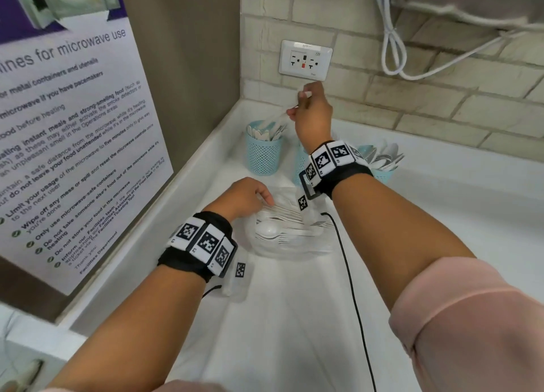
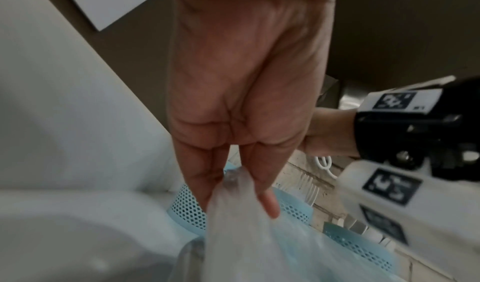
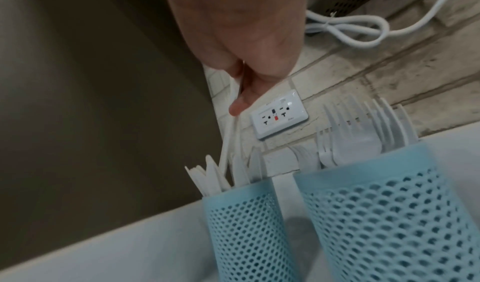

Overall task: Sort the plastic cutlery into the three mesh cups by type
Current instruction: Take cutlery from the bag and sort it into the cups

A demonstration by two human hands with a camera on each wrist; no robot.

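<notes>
Three pale blue mesh cups stand by the back wall. The left cup (image 1: 263,156) (image 3: 244,225) holds knives, the middle cup (image 3: 389,214) holds forks and is mostly hidden behind my right wrist in the head view, and the right cup (image 1: 384,174) holds spoons. My right hand (image 1: 297,103) (image 3: 239,102) pinches a white plastic knife (image 1: 279,118) (image 3: 230,134) above the left cup, with its lower end among the knives there. My left hand (image 1: 265,199) (image 2: 241,194) grips the clear plastic bag (image 1: 294,244) (image 2: 246,235) of mixed white cutlery lying on the counter.
The white counter (image 1: 294,318) ends at a brick back wall with a power outlet (image 1: 305,59) and a looped white cable (image 1: 394,47). A microwave poster (image 1: 67,132) covers the left wall. A thin black cable (image 1: 350,274) runs across the counter.
</notes>
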